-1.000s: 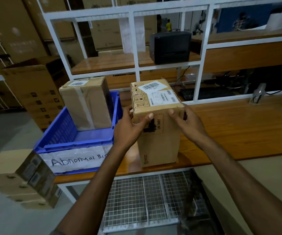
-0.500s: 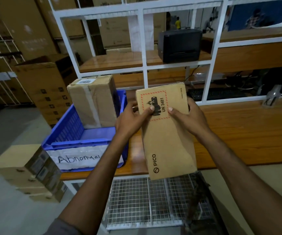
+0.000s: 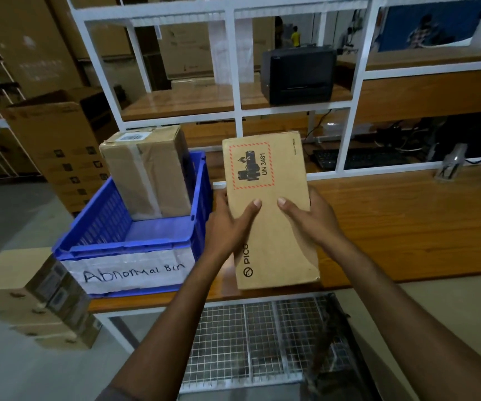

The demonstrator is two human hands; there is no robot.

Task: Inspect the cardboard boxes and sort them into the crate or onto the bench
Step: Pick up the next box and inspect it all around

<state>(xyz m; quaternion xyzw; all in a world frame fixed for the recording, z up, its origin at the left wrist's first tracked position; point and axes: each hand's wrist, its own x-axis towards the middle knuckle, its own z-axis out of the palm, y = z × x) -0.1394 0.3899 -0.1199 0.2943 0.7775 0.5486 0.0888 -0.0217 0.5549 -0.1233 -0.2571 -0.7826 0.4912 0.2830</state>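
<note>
Below the wrists: a wire-mesh shelf. The left hand and right hand clamp one cardboard box by its long sides, thumbs laid on the front face, the other fingers wrapped behind (not visible). The box is upright over the near edge of the bench, its printed face reading "UN 3481". Just left of the left fingers a blue crate, labelled "Abnormal Bin", rests on the bench. A taped second box stands in its far end. Well beyond the fingertips is a black printer.
</note>
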